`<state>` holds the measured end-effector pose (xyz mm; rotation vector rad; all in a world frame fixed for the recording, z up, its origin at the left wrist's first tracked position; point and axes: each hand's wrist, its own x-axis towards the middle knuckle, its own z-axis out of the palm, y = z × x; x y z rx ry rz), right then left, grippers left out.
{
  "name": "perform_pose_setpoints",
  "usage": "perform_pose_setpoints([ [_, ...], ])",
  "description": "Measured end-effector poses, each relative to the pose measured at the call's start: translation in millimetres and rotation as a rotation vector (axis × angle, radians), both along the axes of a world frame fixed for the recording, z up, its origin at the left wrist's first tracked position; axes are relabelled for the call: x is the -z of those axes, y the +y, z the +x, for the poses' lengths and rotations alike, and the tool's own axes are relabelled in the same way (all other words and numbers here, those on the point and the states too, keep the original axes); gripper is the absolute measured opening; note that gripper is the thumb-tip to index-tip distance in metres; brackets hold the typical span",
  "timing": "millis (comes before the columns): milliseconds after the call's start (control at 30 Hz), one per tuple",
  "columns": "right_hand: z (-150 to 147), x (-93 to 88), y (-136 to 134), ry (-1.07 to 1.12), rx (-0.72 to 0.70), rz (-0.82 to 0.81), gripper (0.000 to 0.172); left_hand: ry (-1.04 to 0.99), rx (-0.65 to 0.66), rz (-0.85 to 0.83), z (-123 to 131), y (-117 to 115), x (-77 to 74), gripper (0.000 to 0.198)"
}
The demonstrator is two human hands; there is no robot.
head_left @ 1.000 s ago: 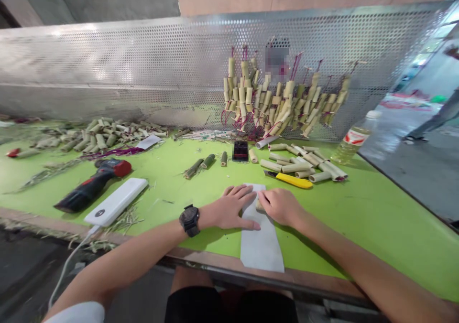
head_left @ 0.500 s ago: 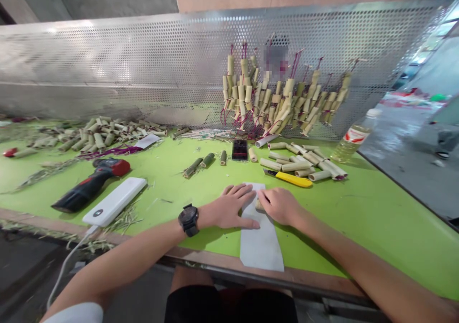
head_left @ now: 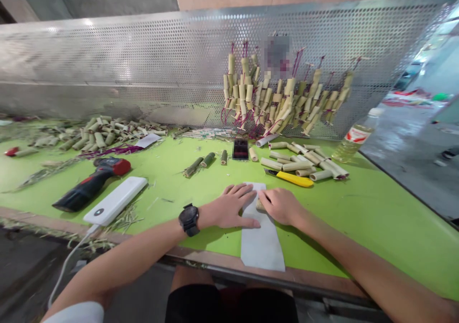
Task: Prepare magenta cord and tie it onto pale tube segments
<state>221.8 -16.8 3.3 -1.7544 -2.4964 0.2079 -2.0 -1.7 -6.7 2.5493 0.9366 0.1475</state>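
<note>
My left hand (head_left: 231,207) lies flat with its fingers spread, pressing on a pale grey strip of paper-like sheet (head_left: 261,246) near the table's front edge. My right hand (head_left: 281,206) is closed around a short bamboo piece (head_left: 260,204), held down against the same sheet. Most of that piece is hidden under the fingers. Just beyond the right hand lies a yellow utility knife (head_left: 294,178) with its blade end pointing left.
Cut bamboo tubes (head_left: 299,163) lie behind the knife, beside an oil bottle (head_left: 355,136). Strung bamboo figures (head_left: 276,98) hang on the perforated metal panel (head_left: 143,60). At left are a cordless drill (head_left: 95,182), a white power bank (head_left: 116,199) and a bamboo pile (head_left: 93,136).
</note>
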Motion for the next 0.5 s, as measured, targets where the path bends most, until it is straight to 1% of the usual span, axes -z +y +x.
perform_pose_setpoints([
  [500, -0.4, 0.2, 0.2, 0.006, -0.004, 0.005, 0.053, 0.002, -0.012, 0.012, 0.6, -0.6, 0.1, 0.111],
])
